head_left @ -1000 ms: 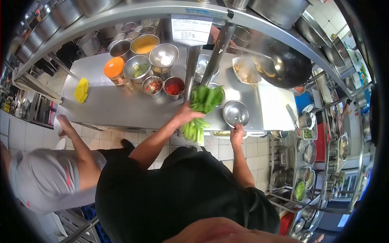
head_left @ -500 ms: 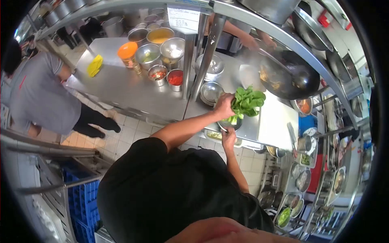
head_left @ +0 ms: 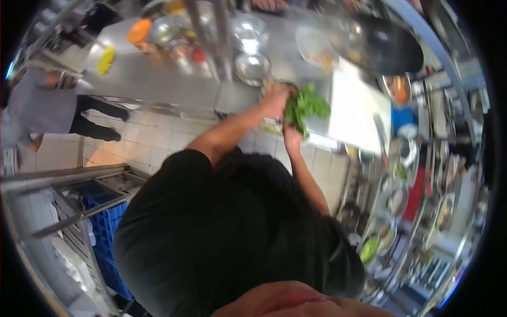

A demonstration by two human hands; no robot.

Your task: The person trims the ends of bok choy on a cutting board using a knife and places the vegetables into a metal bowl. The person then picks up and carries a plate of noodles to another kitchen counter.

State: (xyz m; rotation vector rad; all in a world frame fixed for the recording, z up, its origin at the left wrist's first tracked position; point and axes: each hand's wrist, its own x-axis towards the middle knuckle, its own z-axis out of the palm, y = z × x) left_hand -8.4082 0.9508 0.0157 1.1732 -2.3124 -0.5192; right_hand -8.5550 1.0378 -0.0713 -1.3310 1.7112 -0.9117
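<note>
Leafy greens (head_left: 306, 105) lie over a small metal bowl (head_left: 285, 84) at the counter's front edge, and hide most of it. My left hand (head_left: 275, 100) is closed on the greens at their left side. Below the leaves, my right hand (head_left: 292, 136) is closed at the bowl's near side; its fingertips are partly covered by the leaves and blurred. Just behind my left hand stand more metal bowls (head_left: 252, 68). To the right of the greens lies a white cutting board (head_left: 359, 111) with a knife (head_left: 380, 132) on it.
A wok (head_left: 388, 45) and a white dish (head_left: 314, 45) are at the back right. Shelf posts (head_left: 222, 42) rise from the counter. An orange-lidded tub (head_left: 139, 31) and a yellow cloth (head_left: 105, 59) are at the left. A person in grey (head_left: 42, 105) stands far left.
The greens went right, from beside the post to over the bowl, then tipped down towards my right hand. The bowl moved left. The view has shifted, and the person in grey has turned and stepped away.
</note>
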